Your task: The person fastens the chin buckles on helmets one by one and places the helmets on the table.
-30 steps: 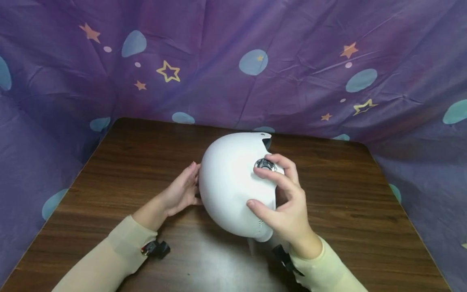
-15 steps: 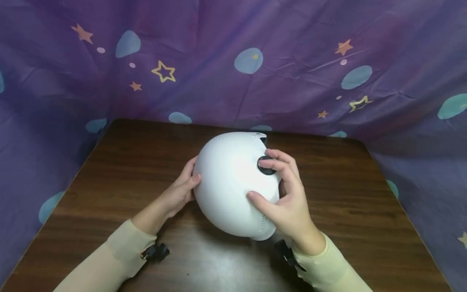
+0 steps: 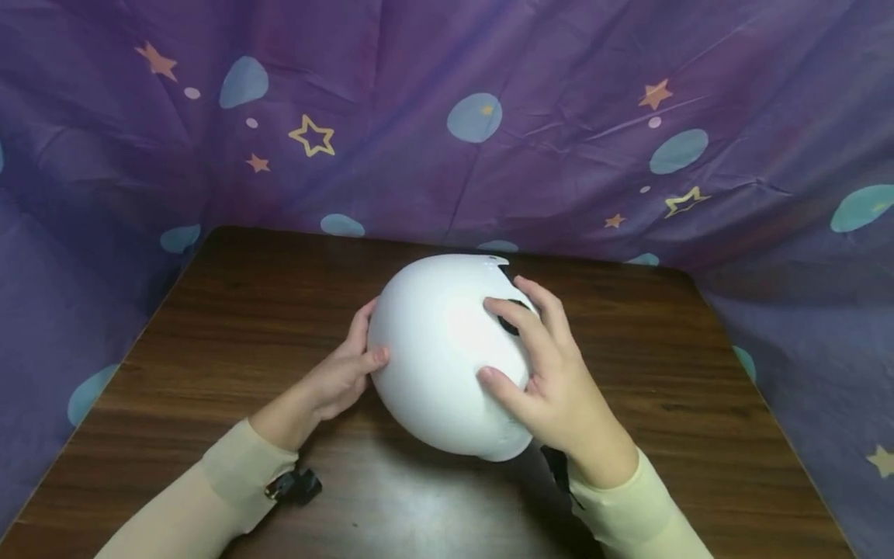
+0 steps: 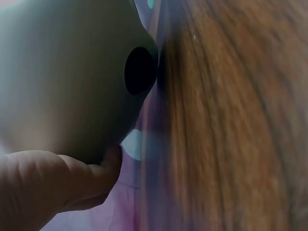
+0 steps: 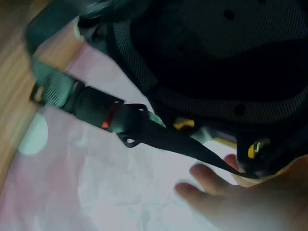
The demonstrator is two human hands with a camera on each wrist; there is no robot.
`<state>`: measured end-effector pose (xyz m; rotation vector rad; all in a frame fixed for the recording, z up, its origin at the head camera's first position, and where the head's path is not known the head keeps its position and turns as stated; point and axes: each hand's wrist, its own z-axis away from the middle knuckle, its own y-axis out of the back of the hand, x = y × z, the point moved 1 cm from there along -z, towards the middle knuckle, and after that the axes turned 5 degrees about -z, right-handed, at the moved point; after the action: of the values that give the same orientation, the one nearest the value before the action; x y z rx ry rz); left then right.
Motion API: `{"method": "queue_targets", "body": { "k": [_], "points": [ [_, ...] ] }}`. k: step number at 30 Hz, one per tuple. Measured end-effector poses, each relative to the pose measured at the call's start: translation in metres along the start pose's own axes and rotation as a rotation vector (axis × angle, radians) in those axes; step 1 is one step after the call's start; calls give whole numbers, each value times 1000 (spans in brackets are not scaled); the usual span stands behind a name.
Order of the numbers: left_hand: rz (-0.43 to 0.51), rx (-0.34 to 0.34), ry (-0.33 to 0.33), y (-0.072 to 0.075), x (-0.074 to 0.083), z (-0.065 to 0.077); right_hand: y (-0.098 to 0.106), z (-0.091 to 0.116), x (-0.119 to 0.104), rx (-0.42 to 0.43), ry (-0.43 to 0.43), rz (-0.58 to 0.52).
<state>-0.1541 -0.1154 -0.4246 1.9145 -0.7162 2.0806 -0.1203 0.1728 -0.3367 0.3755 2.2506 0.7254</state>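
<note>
A smooth white helmet point(image 3: 447, 349) is held over the middle of the table, its dome turned toward my left. My left hand point(image 3: 335, 376) grips the rounded side, thumb on the near surface and fingers passing behind. On the other side, my right hand point(image 3: 559, 373) holds the rim area, with thumb and fingers spread over the shell beside a dark round fitting point(image 3: 512, 320). The right wrist view looks up into the black lining point(image 5: 192, 48). There a black chin strap point(image 5: 178, 142) hangs from the rim, its buckle point(image 5: 96, 107) fastened, with a red tab.
The brown wood-grain table point(image 3: 698, 435) extends on all sides of the helmet. A purple cloth point(image 3: 559, 46) with stars and blue shapes hangs behind it and along both sides. Small black cameras point(image 3: 296, 485) sit on the wrists.
My left thumb has come onto the helmet's near side. The helmet has turned a little and shifted slightly left, and my right fingers lie farther over the shell, past the round fitting.
</note>
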Motion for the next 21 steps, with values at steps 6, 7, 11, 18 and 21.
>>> {"method": "queue_targets", "body": {
  "k": [6,7,11,18,21],
  "points": [
    [4,-8,-24,-4,4,1,7,-1,-5,-18,90,192],
    [1,-12,-28,-4,4,2,7,-1,-6,-22,109,212],
    [-22,-20,-55,-3,3,1,8,-4,-10,-28,211,219],
    [-106,-9,-96,-2,2,1,8,-6,-13,-35,288,259],
    [-100,-17,-97,-3,1,0,8,-5,-12,-52,271,300]
  ]
}}
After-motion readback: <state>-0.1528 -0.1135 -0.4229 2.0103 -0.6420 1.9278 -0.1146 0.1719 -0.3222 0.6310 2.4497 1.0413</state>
